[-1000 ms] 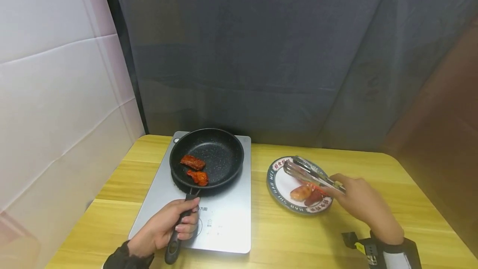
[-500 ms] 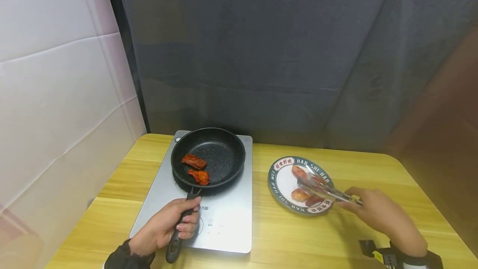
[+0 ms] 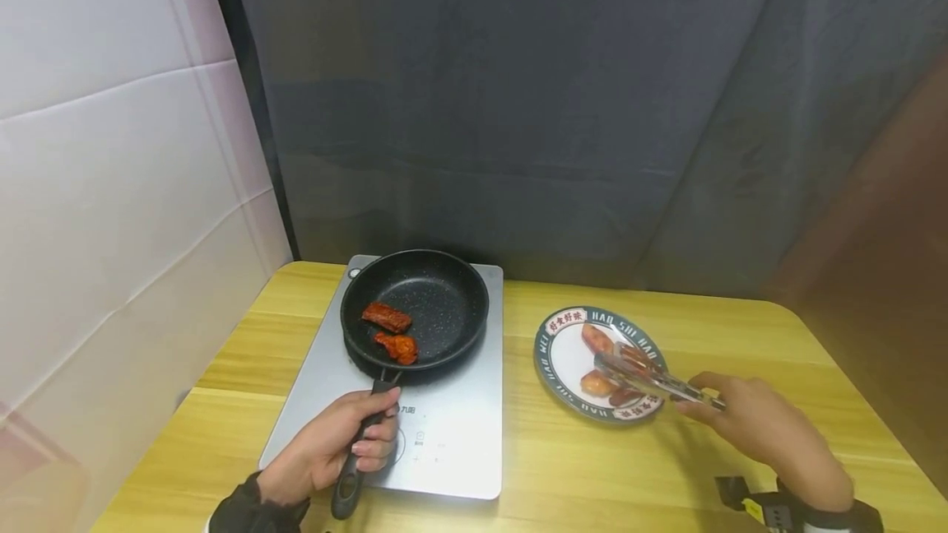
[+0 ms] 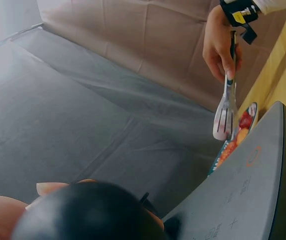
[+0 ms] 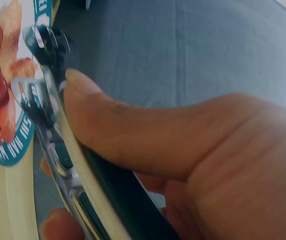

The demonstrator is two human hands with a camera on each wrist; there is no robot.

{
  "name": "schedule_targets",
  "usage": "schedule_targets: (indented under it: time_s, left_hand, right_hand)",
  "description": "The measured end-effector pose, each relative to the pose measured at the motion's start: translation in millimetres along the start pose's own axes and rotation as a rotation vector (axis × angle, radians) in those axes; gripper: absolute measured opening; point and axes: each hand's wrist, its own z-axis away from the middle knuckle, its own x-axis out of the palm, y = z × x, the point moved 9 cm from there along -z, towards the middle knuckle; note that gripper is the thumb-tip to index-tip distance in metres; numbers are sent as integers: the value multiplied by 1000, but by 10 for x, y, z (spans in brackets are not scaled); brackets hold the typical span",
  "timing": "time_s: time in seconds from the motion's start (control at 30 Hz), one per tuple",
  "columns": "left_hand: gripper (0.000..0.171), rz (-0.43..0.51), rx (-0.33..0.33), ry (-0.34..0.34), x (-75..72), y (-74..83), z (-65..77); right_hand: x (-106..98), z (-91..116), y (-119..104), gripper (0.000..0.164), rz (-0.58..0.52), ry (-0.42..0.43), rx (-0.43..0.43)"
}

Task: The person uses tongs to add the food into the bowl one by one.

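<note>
Tongs (image 3: 666,386) and the right hand (image 3: 766,430) gripping them had shifted a bit right and nearer the person over the last second. Tips were over the plate (image 3: 548,360), by the meat (image 3: 597,385); couldn't tell if they touched it. Left hand (image 3: 344,438) was wrapped round the handle (image 3: 348,485) of the frying pan (image 3: 452,311), which sat on the cooktop (image 3: 462,442) with two reddish pieces (image 3: 388,317) inside.

Soft, even light fills the space, brightest on the white wall (image 3: 111,187) at nine o'clock, and I see a shadow on the table (image 3: 570,475) below the right hand (image 3: 759,426), toward four o'clock. The left wrist view washes out in haze at ten, its dark handle (image 4: 88,215) blurred at seven; the right wrist view glares at two
</note>
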Motion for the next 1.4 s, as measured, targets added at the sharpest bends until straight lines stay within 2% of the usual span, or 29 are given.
schedule_targets:
  time_s: [0.3,0.63,1.0,1.1,1.4]
  left_hand:
    - [24,-14,14,-3,20,17,10]
    - [24,-3,8,-8,17,15,6]
    - [24,-3,20,-23,22,19,8]
    - [23,1,17,-23,22,17,6]
    - [24,-7,18,-23,22,17,2]
  right_hand:
    - [-21,9,-87,57,15,36,-7]
    - [-57,91,56,65,5,15,-10]
    - [-66,28,-94,66,46,91,-41]
    - [-51,-16,-123,67,66,87,-38]
    - [34,-102,-35,63,68,89,-45]
